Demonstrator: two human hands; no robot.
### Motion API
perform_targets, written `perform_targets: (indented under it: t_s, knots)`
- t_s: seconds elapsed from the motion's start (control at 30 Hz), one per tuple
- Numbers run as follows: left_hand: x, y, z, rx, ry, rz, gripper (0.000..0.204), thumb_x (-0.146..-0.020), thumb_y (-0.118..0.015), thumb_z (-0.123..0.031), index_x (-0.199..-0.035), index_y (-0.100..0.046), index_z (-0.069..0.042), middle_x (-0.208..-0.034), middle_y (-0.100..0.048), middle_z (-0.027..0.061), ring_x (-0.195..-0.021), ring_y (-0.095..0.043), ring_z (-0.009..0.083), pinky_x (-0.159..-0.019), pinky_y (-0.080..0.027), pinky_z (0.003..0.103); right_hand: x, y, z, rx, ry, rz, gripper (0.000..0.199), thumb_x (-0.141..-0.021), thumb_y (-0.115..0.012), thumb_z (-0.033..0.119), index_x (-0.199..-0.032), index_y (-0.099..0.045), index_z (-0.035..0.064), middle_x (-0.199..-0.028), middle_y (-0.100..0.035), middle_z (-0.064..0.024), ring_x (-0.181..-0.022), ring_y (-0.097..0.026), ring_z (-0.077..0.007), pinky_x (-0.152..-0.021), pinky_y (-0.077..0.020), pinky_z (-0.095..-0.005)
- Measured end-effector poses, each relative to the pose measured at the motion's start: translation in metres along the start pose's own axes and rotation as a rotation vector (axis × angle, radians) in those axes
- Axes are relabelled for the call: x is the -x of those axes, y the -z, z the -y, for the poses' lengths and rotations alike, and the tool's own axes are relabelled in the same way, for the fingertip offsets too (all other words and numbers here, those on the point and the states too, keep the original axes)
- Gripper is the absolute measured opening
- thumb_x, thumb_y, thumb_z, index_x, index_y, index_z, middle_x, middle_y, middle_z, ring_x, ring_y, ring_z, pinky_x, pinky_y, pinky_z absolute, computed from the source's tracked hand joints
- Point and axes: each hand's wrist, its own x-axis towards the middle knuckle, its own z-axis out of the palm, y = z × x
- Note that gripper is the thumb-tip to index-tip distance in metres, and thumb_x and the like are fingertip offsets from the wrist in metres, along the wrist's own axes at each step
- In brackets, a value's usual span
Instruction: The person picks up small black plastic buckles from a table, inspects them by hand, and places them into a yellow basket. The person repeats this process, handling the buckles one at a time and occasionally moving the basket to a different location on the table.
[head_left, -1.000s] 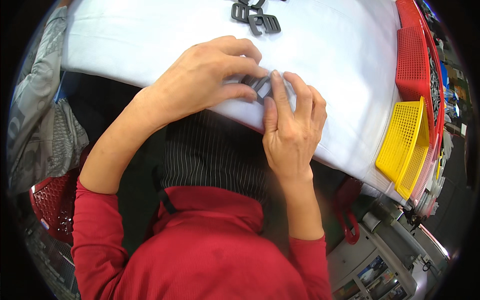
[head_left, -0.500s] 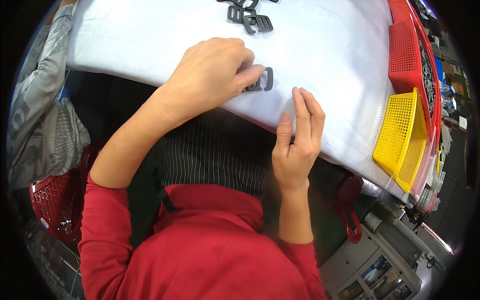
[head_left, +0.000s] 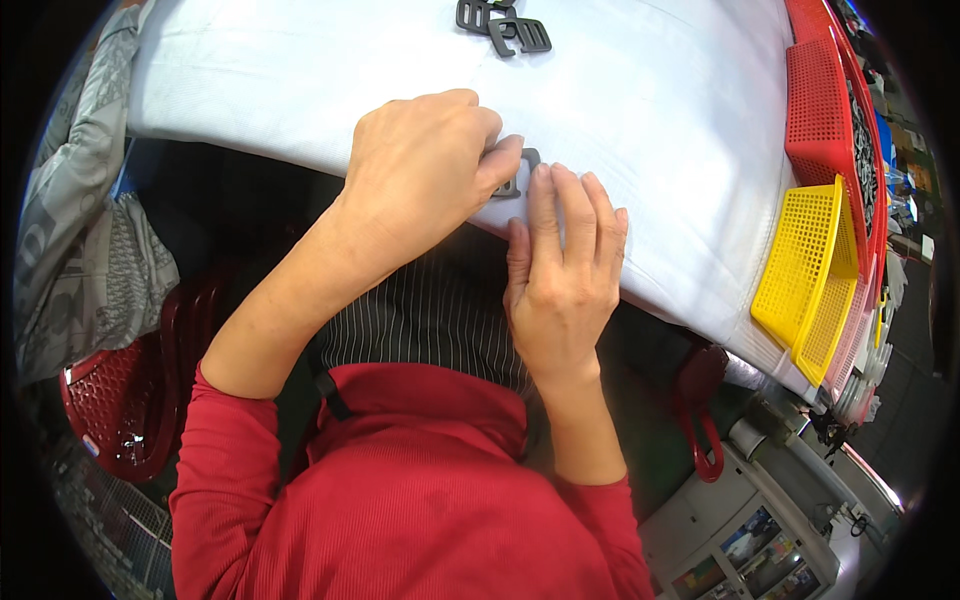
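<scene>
Near the front edge of the white-covered table [head_left: 680, 150], my left hand [head_left: 425, 155] is closed, thumb and curled fingers on a black plastic buckle [head_left: 531, 157]. Most of that buckle is hidden; its right end and a slotted lower part show beside my thumb. My right hand [head_left: 570, 265] is open, its fingers stretched out over the cloth. Its index fingertip lies right at the buckle's right end; whether it touches cannot be made out. Farther back on the table lies a small pile of similar black buckles [head_left: 528, 36], partly cut off by the picture's top.
A yellow mesh basket [head_left: 790, 255] stands at the table's right edge. Behind it is a red basket [head_left: 815, 110], with small dark parts beside it. To the left are a person's grey sleeve [head_left: 95, 130] and a dark red chair [head_left: 120, 410].
My right hand has moved left, from bare cloth to the buckle's right end. The left hand stays closed at the buckle, which now sits slightly lower in view and is more covered.
</scene>
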Motion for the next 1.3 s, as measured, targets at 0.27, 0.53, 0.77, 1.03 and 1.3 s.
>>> perform_targets:
  t_s: [0.27,0.53,0.77,1.03,1.3]
  knots:
    - [0.004,0.017,0.027,0.19,-0.356,0.137,0.057,-0.069,-0.079,-0.021,-0.124,-0.064,-0.014,-0.103,-0.059,0.0075,-0.087,-0.061,0.0268,-0.075,-0.051,0.037,-0.031,0.006,-0.04,-0.148,0.117,0.017,0.035,-0.086,-0.065,0.021,-0.121,-0.067,0.0226,-0.126,-0.055,-0.0068,-0.121,-0.048,-0.0311,-0.103,-0.0354,-0.0539]
    - [-0.005,0.018,0.021,0.226,-0.306,0.162,0.056,-0.061,-0.084,-0.018,-0.114,-0.068,-0.009,-0.086,-0.057,0.0076,-0.078,-0.059,0.025,-0.069,-0.049,0.034,-0.019,0.011,-0.016,-0.024,0.058,0.113,0.046,-0.086,-0.064,0.019,-0.132,-0.059,0.0147,-0.136,-0.052,-0.0071,-0.129,-0.044,-0.0336,-0.103,-0.0326,-0.0605]
    - [-0.006,0.016,0.018,0.226,-0.309,0.141,0.051,-0.06,-0.083,-0.017,-0.108,-0.069,-0.008,-0.089,-0.059,0.0064,-0.08,-0.061,0.0261,-0.071,-0.05,0.035,-0.02,0.011,-0.006,-0.009,-0.017,0.111,0.045,-0.083,-0.064,0.014,-0.127,-0.061,0.0072,-0.134,-0.054,-0.0073,-0.126,-0.049,-0.0341,-0.103,-0.0336,-0.0595]
    - [-0.003,0.015,0.016,0.209,-0.271,0.106,0.049,-0.059,-0.083,-0.017,-0.105,-0.068,-0.008,-0.089,-0.058,0.0064,-0.082,-0.061,0.0269,-0.072,-0.051,0.036,-0.008,0.019,-0.002,-0.001,0.019,0.148,0.053,-0.073,-0.064,0.009,-0.126,-0.06,0.0043,-0.129,-0.054,-0.0082,-0.12,-0.049,-0.0334,-0.101,-0.0341,-0.0581]
    - [-0.002,0.013,0.015,0.187,-0.286,0.094,0.046,-0.062,-0.082,-0.018,-0.103,-0.067,-0.007,-0.091,-0.058,0.0067,-0.082,-0.061,0.028,-0.071,-0.05,0.037,-0.014,0.013,0.005,0.043,-0.007,0.101,0.054,-0.072,-0.061,0.005,-0.127,-0.058,0.0019,-0.127,-0.052,-0.0101,-0.113,-0.05,-0.0301,-0.095,-0.0379,-0.0478]
